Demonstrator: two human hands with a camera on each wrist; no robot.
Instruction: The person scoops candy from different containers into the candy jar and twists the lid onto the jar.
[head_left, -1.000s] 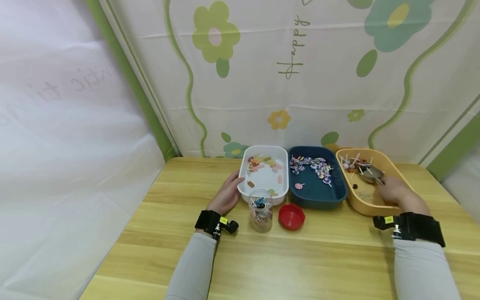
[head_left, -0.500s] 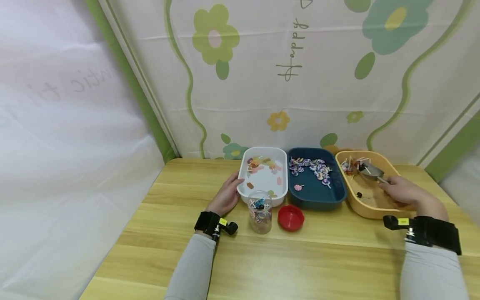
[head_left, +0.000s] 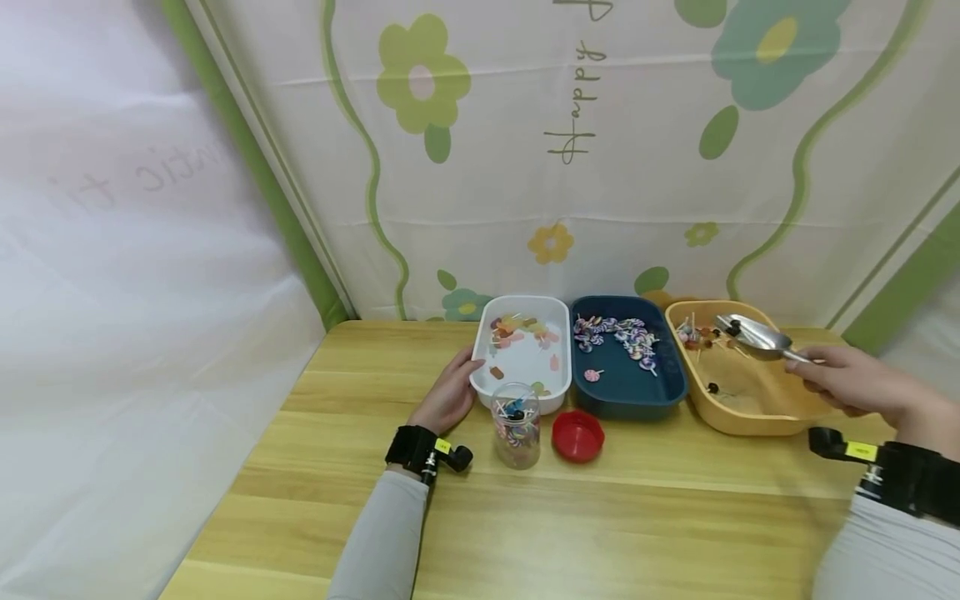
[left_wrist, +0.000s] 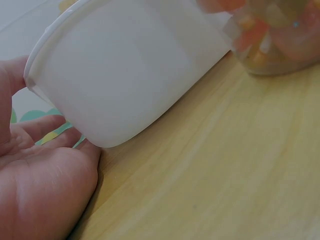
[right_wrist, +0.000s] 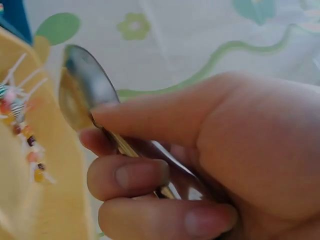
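Observation:
My right hand (head_left: pixel 851 379) grips the handle of a metal scoop (head_left: pixel 757 336), its fingers curled round it in the right wrist view. A small dark lollipop (head_left: pixel 734 327) shows at the scoop's front. The scoop is over the yellow tray (head_left: pixel 780 425), where small lollipops (head_left: pixel 701 337) lie at the far left. My left hand (head_left: pixel 447 396) holds the near left side of a white tray (head_left: pixel 481 385), thumb at the rim and fingers along the outer wall (left_wrist: pixel 120 85). Just in front of that tray stands a clear jar (head_left: pixel 517 433), part filled with lollipops.
A dark blue tray (head_left: pixel 633 408) with swirl lollipops (head_left: pixel 633 337) stands between the white and yellow trays. Gummy-like candies (head_left: pixel 525 329) lie in the white one. A red lid (head_left: pixel 578 437) rests beside the jar on the wooden table (head_left: pixel 600 533). A patterned curtain (head_left: pixel 480 183) hangs behind.
My right hand has drawn the scoop back to the right and raised it from among the lollipops, with a dark lollipop at its front. My left hand keeps its hold on the white tray.

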